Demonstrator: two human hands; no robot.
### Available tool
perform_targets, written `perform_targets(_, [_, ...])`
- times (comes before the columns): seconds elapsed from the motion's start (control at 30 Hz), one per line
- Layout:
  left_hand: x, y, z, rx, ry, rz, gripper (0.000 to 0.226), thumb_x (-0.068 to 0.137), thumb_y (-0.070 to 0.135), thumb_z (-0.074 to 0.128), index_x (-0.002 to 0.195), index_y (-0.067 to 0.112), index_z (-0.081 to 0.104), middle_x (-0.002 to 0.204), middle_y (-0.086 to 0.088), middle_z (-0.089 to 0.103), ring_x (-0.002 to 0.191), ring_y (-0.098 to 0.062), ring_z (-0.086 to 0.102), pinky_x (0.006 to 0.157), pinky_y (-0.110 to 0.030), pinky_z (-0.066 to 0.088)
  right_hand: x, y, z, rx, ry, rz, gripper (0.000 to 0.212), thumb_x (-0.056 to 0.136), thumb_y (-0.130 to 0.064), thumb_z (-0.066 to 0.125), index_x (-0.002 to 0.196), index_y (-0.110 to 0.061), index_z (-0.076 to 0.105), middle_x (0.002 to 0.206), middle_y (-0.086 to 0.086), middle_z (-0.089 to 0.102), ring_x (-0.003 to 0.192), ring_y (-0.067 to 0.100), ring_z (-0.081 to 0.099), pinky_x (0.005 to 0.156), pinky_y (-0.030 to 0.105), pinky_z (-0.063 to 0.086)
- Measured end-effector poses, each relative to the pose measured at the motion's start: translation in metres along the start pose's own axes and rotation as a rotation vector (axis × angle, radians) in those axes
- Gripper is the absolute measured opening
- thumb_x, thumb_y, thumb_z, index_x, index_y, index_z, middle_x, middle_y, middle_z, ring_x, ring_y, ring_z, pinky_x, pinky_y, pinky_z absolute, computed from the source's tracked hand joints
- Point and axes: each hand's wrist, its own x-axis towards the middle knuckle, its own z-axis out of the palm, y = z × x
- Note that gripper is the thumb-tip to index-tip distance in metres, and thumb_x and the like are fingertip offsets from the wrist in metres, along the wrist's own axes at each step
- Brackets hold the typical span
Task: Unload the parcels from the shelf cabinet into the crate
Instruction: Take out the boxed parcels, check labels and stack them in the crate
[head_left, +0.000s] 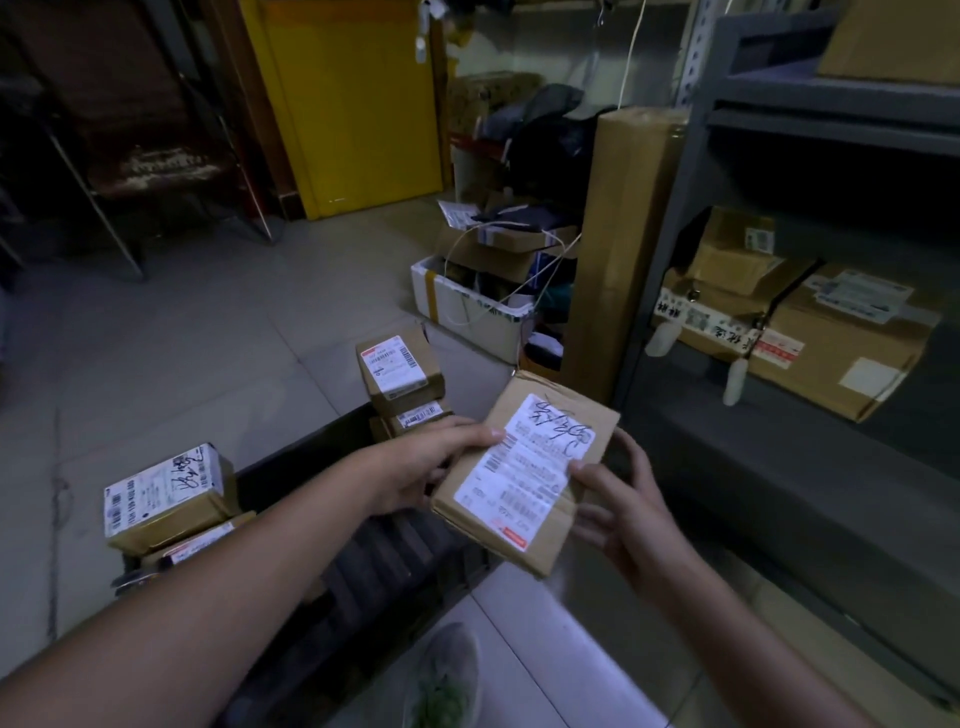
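Cardboard, paper and painted metal

Matt brown cardboard parcel (524, 478) with glossy white paper label (524, 462); matt grey metal shelf cabinet (810, 431); smooth tiled floor (208, 338).

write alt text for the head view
A person's left hand and right hand hold a labelled cardboard parcel above a dark crate with small parcels stacked at its corners. A grey shelf cabinet on the right holds more boxes.
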Motion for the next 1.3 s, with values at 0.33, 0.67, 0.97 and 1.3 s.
perform_targets(0.33, [0.074,-0.053,-0.055,-0.243,0.196,-0.003,0.034,0.086,0.04,0.067,0.113,0.019,0.07,0.118,-0.016,0.07,0.105,-0.03,0.064,0.097,-0.043,0.045,0.113,0.048,0.026,-0.141,0.052,0.031,0.049,0.087,-0.031,0.073,0.126,-0.02,0.045,0.111,0.004,0.067,0.093,0.026,0.073,0.076,0.039,0.061])
perform_targets(0.67, [0.139,-0.128,-0.076,-0.541,0.593,0.189,0.02,0.088,0.025,0.071,0.101,0.01,0.073,0.106,-0.022,0.072,0.1,-0.038,0.066,0.091,-0.048,0.046,0.191,0.118,0.033,-0.453,-0.026,0.028,0.029,0.088,-0.033,0.071,0.11,-0.024,0.054,0.108,0.0,0.063,0.095,0.017,0.066,0.069,0.026,0.051])
perform_targets(0.97, [0.157,-0.162,-0.077,-0.473,0.566,0.199,0.031,0.091,0.029,0.067,0.117,0.012,0.071,0.111,-0.008,0.074,0.109,-0.017,0.067,0.091,-0.021,0.049,0.227,0.132,0.033,-0.774,-0.086,-0.053,0.023,0.091,-0.02,0.07,0.11,-0.009,0.064,0.087,-0.006,0.065,0.07,-0.001,0.059,0.046,0.005,0.041])
perform_targets(1.3, [0.154,-0.193,-0.071,-0.545,0.627,0.043,0.087,0.048,0.071,0.081,0.113,0.015,0.068,0.102,-0.002,0.076,0.108,-0.02,0.066,0.11,-0.042,0.041,0.229,0.141,0.041,-0.973,-0.112,-0.072,0.037,0.087,-0.027,0.074,0.12,-0.018,0.061,0.103,0.001,0.068,0.082,0.013,0.064,0.068,0.022,0.052])
